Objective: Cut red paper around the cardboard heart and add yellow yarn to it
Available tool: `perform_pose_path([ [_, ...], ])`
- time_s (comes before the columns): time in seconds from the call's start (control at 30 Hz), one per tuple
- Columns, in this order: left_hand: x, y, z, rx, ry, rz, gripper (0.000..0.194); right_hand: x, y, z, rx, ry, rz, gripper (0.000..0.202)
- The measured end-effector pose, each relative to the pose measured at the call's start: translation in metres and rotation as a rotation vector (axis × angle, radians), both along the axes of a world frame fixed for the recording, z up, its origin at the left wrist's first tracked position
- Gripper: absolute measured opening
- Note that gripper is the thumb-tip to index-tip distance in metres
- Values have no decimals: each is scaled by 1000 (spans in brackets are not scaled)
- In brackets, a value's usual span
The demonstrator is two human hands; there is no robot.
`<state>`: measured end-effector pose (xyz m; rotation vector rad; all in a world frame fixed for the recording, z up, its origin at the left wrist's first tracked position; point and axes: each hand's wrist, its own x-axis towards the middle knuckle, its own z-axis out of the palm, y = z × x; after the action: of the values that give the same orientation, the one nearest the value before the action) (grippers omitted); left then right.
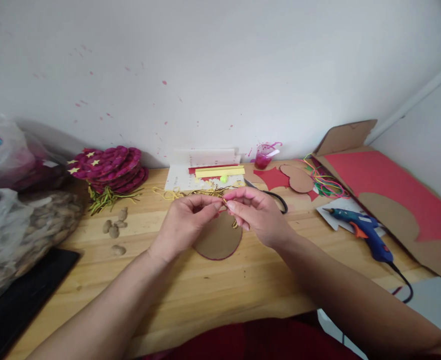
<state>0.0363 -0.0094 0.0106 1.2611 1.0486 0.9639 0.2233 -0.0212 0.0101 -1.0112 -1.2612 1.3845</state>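
One thin golden-yellow yarn strand (235, 224) is pinched by both the left hand (182, 220) and right hand (260, 216), above a round brown cardboard disc (217, 242) on the pale wooden counter (243, 285); rightward lies a blue plastic glue gun (372, 237).

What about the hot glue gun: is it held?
No, the hot glue gun lies apart from the left hand and the right hand.

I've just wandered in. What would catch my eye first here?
Probably the two hands in the middle: the left hand and right hand meet at the fingertips, pinching a thin yellowish cord over a round brown disc. Next, perhaps, the bumpy magenta stack with yellow stars at the left, then the blue glue gun with its orange trigger lying at the right.
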Motion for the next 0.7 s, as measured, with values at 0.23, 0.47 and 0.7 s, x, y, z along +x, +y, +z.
perform_pose_path([
  [0.23, 2, 0, 3, 35, 77, 42, 25, 0, 0, -1, 9, 4, 14, 20],
  [0.47, 3, 1, 3, -125, -119, 24, 25, 0, 0, -1, 20, 15, -14, 21],
  [0.7, 7, 1, -1, -413, -374, -60, 40, 1, 0, -1, 25, 32, -30, 27],
])
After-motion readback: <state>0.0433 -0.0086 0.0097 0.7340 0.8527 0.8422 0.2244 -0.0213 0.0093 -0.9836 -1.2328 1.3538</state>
